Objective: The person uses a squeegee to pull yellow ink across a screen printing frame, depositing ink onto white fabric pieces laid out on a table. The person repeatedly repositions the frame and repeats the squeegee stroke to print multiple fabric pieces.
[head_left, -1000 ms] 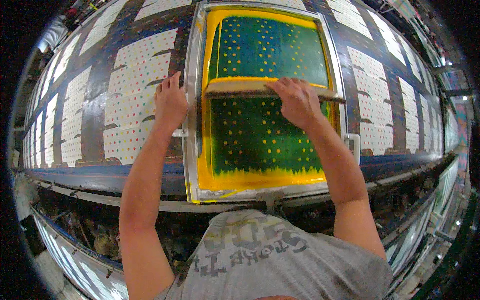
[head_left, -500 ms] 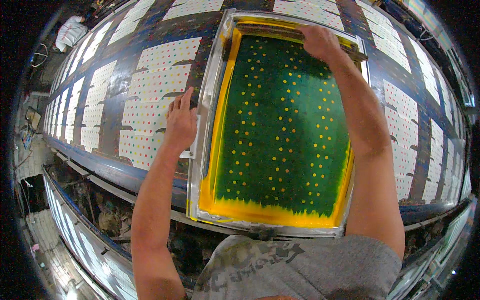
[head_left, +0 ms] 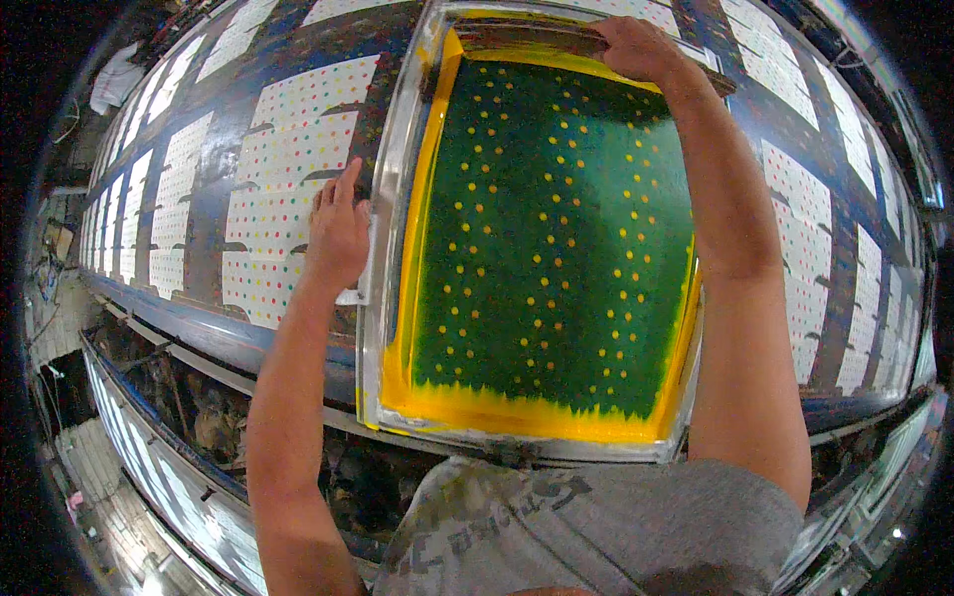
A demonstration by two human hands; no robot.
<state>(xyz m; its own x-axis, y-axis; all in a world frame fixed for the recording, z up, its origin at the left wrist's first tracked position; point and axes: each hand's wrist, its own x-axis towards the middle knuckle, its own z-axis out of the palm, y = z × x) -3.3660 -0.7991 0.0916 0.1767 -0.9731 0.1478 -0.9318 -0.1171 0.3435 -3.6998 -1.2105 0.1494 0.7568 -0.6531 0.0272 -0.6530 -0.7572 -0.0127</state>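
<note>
Fingers (head_left: 608,36) of the right hand (head_left: 641,52) are wrapped around the squeegee (head_left: 537,38), a dark bar lying across the far end of the screen frame (head_left: 375,318), top centre of what I'm getting remotely. That frame works like a shallow tray: yellow ink (head_left: 517,412) sits in a thick, jagged-edged band at the near end, runs in strips up both sides and shows again right by the squeegee. Between those is green mesh (head_left: 596,199) with columns of yellow and orange dots. I've got the right arm reaching well up from lower right, over the frame's right side. My left hand (head_left: 338,238) is back-up at centre left, fingers pointing up the frame and a bit apart, right by the white bracket (head_left: 363,268); can't tell if it's gripping that. Dotted sheets (head_left: 298,189) lie on both sides.
</note>
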